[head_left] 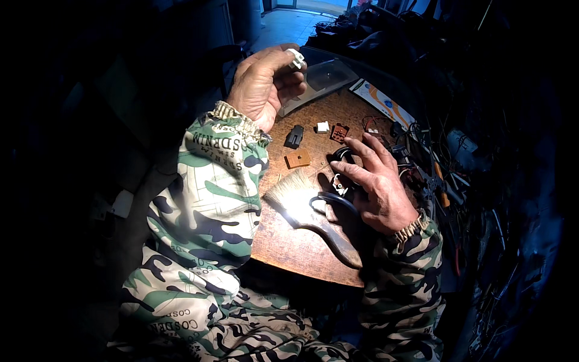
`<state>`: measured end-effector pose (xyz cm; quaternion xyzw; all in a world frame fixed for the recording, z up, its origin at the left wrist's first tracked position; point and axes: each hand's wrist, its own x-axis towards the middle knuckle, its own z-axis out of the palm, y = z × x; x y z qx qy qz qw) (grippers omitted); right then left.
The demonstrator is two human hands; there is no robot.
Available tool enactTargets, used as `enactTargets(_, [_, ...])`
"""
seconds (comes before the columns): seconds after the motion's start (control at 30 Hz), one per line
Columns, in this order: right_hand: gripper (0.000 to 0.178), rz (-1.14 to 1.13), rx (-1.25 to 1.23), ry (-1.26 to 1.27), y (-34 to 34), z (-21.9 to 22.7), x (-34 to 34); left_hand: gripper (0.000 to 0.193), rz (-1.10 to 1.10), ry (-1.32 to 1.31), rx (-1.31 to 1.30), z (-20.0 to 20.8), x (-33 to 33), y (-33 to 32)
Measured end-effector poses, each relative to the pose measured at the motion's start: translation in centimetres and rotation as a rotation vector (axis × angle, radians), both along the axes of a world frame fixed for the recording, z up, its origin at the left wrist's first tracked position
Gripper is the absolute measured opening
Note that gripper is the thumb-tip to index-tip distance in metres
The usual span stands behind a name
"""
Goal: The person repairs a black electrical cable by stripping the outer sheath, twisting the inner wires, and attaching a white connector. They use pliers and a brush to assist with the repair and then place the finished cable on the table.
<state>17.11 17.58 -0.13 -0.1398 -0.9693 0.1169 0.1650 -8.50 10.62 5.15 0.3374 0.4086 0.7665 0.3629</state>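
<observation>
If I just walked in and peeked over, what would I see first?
First, the left hand, raised near the top of the picture, pinching a small white plastic part between its fingertips. Below it, a pale-bristled brush glows on the brown wooden table. The right hand rests on dark parts and a black cable beside the brush.

Lighting: dim, one pool of light at centre | Glare: brush bristles (294, 192) washed out | Shadows: hands cast dark patches on table (301, 241) | Edges: black vignette, 9 and 3 o'clock | Daylight: 12 o'clock | Distortion: fisheye bending
</observation>
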Motion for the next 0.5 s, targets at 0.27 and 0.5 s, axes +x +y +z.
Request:
enactTargets(0.27, [0.048, 0.093, -0.023, -0.043, 0.8, 0.0, -0.2, 0.028, -0.313, 0.040, -0.141, -0.3, 2.7, 1.3])
enactTargets(0.5, [0.041, 0.026, -0.234, 0.388, 0.4, 0.5, -0.3, 0.028, -0.475, 0.063, -0.239, -0.7, 3.4, 1.1])
